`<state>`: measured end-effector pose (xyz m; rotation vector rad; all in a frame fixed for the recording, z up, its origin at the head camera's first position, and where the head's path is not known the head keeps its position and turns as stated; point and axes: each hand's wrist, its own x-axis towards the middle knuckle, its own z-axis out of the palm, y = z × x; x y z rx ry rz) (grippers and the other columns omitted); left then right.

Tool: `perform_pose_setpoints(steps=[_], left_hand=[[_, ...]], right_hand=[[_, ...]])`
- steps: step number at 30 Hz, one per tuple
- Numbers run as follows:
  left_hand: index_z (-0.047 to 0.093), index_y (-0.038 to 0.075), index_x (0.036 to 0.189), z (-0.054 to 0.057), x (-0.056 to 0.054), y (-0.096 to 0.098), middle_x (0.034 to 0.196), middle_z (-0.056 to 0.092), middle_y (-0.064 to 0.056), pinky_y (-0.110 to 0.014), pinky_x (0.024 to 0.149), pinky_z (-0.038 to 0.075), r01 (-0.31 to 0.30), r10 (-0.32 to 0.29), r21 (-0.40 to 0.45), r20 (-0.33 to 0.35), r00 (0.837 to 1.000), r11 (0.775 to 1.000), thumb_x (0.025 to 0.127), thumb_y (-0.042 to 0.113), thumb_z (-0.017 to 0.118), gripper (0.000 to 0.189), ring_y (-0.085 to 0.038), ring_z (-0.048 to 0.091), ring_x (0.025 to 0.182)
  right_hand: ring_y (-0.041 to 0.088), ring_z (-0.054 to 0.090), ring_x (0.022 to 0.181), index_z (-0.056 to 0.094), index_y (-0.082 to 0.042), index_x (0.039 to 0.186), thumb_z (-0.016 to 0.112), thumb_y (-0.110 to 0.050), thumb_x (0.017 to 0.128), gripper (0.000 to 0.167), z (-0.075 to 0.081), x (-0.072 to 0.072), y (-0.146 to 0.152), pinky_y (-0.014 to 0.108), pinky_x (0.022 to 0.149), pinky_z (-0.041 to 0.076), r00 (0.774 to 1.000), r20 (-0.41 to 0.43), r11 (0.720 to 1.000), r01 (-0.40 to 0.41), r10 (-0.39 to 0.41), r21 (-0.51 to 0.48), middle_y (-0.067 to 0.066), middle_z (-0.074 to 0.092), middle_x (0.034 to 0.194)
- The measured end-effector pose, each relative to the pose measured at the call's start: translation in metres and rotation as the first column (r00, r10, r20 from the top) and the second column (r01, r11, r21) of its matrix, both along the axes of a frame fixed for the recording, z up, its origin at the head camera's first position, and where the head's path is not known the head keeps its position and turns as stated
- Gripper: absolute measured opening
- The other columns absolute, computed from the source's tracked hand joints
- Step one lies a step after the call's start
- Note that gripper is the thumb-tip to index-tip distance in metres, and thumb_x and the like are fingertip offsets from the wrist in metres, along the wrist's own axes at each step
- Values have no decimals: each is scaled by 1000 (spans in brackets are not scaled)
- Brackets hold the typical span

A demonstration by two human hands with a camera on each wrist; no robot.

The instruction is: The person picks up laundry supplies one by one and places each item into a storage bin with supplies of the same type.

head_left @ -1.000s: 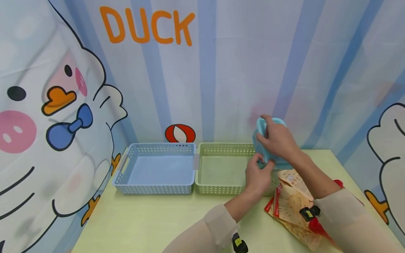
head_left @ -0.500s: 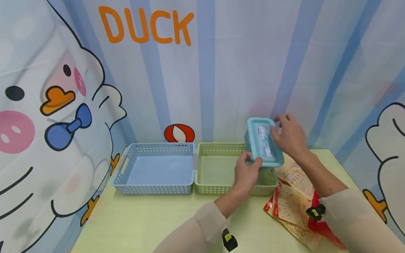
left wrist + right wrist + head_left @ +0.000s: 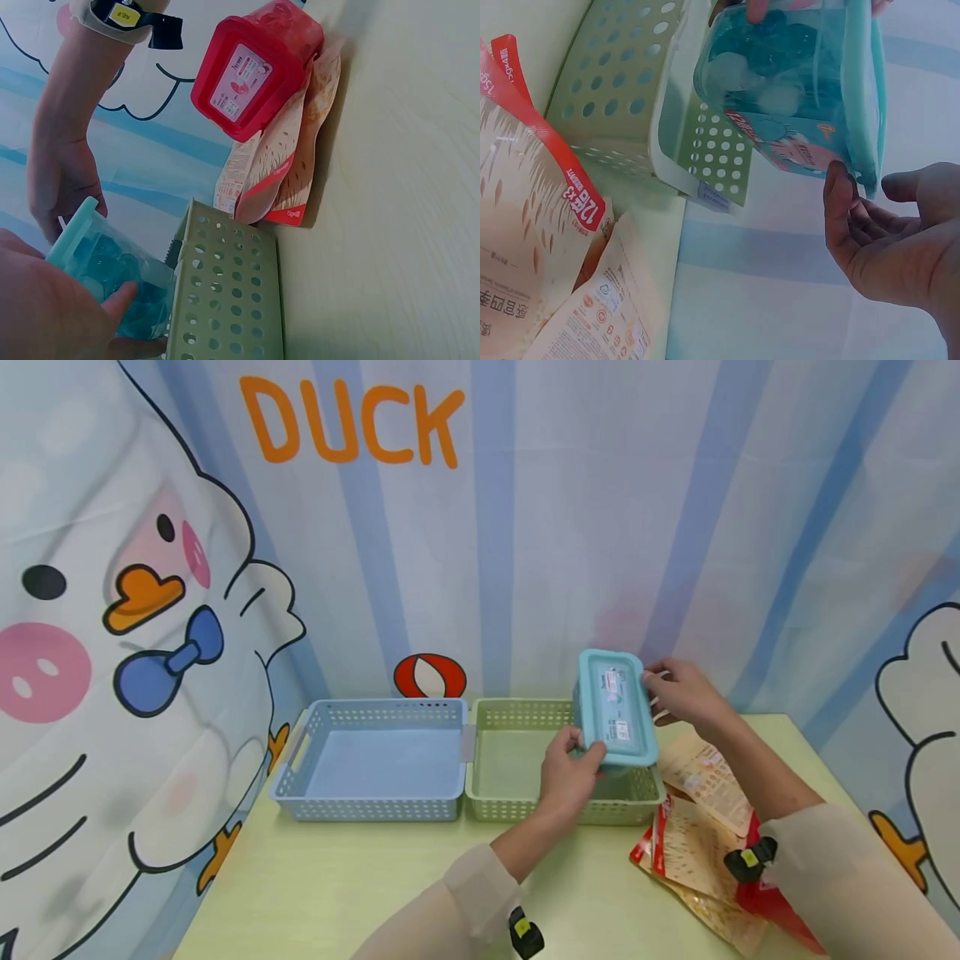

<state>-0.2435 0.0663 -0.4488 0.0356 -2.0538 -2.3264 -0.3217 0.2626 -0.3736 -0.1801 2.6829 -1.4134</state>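
Observation:
A teal see-through plastic tub [image 3: 617, 702] with rounded blue and white pieces inside is held tilted over the right part of the green basket [image 3: 517, 760]. Its lid, with white labels, faces up toward the head camera. My left hand [image 3: 567, 772] grips the tub's near left corner, thumb at the lid's edge and fingers along the side. At the far right edge, my right hand [image 3: 686, 697] pinches the lid's rim. The right wrist view shows its curled fingers [image 3: 840, 191] against the tub's side and the thumb at the lid.
A blue basket [image 3: 386, 760] adjoins the green one on the left. Beige and red packets [image 3: 697, 839] lie right of the green basket, overlapping each other. Beside them stands a red tub [image 3: 259, 71]. A striped duck-print curtain [image 3: 570, 527] hangs behind the table.
The tub has turned lid up and moved left and slightly down. My right hand has gone from over the tub to its right edge, while my left hand moved left with it.

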Motion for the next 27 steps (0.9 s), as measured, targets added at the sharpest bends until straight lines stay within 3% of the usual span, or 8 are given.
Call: perform_pose_setpoints(steps=[9,15,21,24,27], left_hand=[[47,9,91,-1,3,-8,118,67,-5,-45,83,64,38,-38,0,27,999,999,98,12,67,21,-23,72,97],[46,13,93,1,4,-13,124,65,-5,-44,82,64,50,-48,-38,27,998,998,100,16,66,21,-25,72,101],[49,14,96,9,4,-23,120,65,-7,-40,70,64,89,-85,-157,26,996,984,103,25,65,21,-25,73,87],[52,12,96,12,0,-33,104,67,-8,-32,57,54,105,-109,-243,-3,994,964,104,28,65,21,-19,66,69],[54,10,94,16,-4,-44,96,66,-4,-28,54,46,128,-145,-308,-31,989,943,104,27,65,22,-12,59,67]], right_hand=[[30,69,89,35,13,151,44,-27,115,54,-7,-1,-6,45,78,63,997,52,998,-61,63,-29,31,57,123],[28,67,91,36,14,149,47,-24,114,52,-14,-1,-11,43,76,63,996,33,995,-78,80,-61,27,59,119],[27,67,93,37,16,149,48,-23,114,53,-15,-1,-15,41,77,63,998,7,995,-61,62,-74,26,58,121],[27,67,93,34,16,151,47,-23,115,55,-14,0,-18,40,76,63,999,9,996,-46,47,-76,28,56,125],[28,66,93,34,16,150,47,-23,114,55,-11,1,-23,40,75,63,999,12,997,-34,35,-70,30,55,126]])
